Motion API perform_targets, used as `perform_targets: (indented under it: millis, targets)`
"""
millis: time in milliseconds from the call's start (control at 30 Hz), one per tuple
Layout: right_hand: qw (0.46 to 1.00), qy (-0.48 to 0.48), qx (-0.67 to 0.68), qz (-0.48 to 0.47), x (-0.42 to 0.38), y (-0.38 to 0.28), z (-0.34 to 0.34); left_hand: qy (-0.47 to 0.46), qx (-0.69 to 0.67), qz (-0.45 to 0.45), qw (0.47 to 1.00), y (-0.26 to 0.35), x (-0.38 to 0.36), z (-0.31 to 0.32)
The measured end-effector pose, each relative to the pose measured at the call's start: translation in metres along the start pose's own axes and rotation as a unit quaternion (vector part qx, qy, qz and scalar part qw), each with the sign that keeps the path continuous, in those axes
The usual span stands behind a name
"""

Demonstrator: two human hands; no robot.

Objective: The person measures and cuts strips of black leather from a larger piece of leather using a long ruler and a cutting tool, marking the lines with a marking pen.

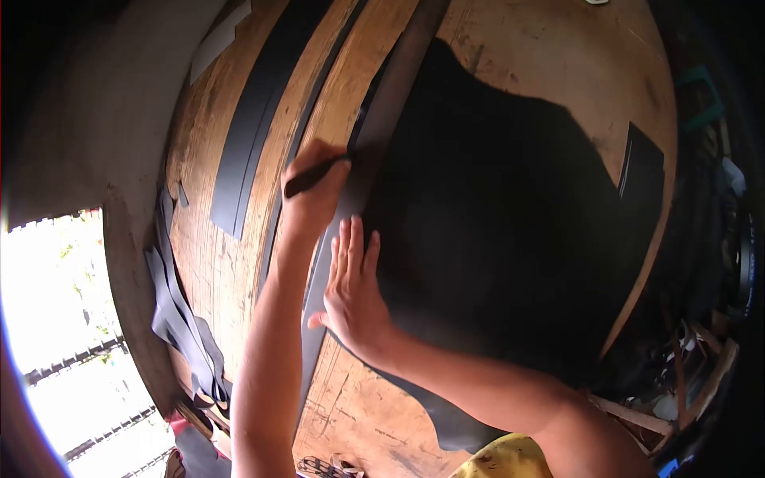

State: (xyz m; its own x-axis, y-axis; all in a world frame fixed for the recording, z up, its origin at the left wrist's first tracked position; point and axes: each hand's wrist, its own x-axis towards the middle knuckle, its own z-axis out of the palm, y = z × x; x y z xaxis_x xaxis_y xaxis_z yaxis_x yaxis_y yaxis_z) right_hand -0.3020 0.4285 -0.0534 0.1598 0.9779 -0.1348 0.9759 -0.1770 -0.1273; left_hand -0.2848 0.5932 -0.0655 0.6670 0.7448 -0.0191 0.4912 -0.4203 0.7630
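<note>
My left hand (315,187) is closed around a dark-handled knife (312,176), its handle slanting down to the left. The knife's tip is by the left edge of a long straightedge (315,299), and the blade is hardly visible. Below and to the right, my right hand (353,291) lies flat, fingers stretched out, pressing on the straightedge and the dark sheet beside it. This large black leather-like sheet (494,215) has a wavy outline and spreads to the right under the straightedge. A narrow strip of it shows left of the straightedge near the top.
On the wooden table (382,406), a black strip (259,127) lies to the left. Grey scrap strips (179,307) hang at the table's left edge. A small black piece (641,163) rests at the right. Wooden slats and clutter (677,382) stand beyond the right edge.
</note>
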Motion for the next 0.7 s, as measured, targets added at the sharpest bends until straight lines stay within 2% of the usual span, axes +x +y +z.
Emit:
perform_targets:
  millis: [133,167,233,267,333,367,533,667,700]
  targets:
    - [0.998,0.034,-0.040,0.033,0.000,-0.007,0.008,0.002,0.004,0.008,1.000,0.007,-0.007,-0.004]
    - [0.998,0.047,-0.039,0.034,-0.001,-0.008,0.010,0.032,0.000,0.048,0.998,-0.002,-0.015,-0.004]
    - [0.998,0.040,-0.032,0.043,-0.002,-0.011,0.008,0.028,-0.005,0.017,0.999,-0.011,-0.059,-0.022]
    - [0.998,0.022,-0.028,0.051,-0.002,-0.014,0.004,0.030,0.033,0.048,0.998,-0.043,-0.085,-0.031]
    - [0.997,0.015,-0.033,0.070,0.002,-0.018,0.006,0.032,-0.008,-0.004,0.999,-0.067,-0.148,-0.055]
    - [0.996,0.007,-0.058,0.072,0.002,-0.022,0.005,0.040,-0.002,0.030,0.999,-0.064,-0.166,-0.061]
    - [0.998,-0.026,-0.028,0.053,-0.026,-0.072,0.012,0.030,-0.030,-0.007,0.999,-0.070,-0.167,-0.063]
    - [0.996,-0.028,-0.047,0.072,-0.028,-0.082,0.017,0.031,-0.055,0.005,0.998,-0.070,-0.184,-0.068]
    - [0.994,-0.022,-0.060,0.085,-0.025,-0.081,0.016,0.030,-0.008,0.003,1.000,-0.073,-0.198,-0.074]
